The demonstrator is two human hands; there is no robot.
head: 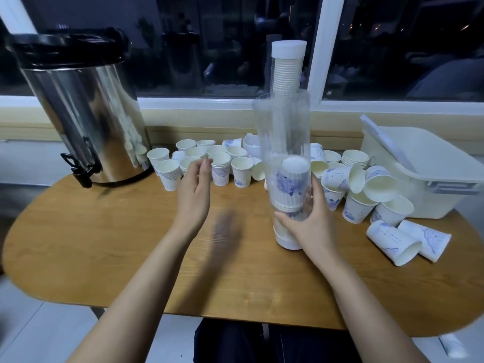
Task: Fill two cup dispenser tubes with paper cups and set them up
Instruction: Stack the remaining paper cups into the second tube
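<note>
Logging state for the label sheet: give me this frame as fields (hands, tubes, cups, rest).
left hand: open, blurred, above the table near the loose cups
right hand: grips the near tube low down
near tube: upright, uncapped, short cup stack inside
far tube: upright behind it, packed with cups, white cap on
loose cups: some upright, some tipped
rest: urn left, bin right

The table (104, 244) is matt wood grain, the urn (86, 113) glossy polished metal with black plastic lid, the tube (284, 142) clear glossy plastic, the cups (242, 171) matt paper, the bin (419, 166) smooth plastic.
</note>
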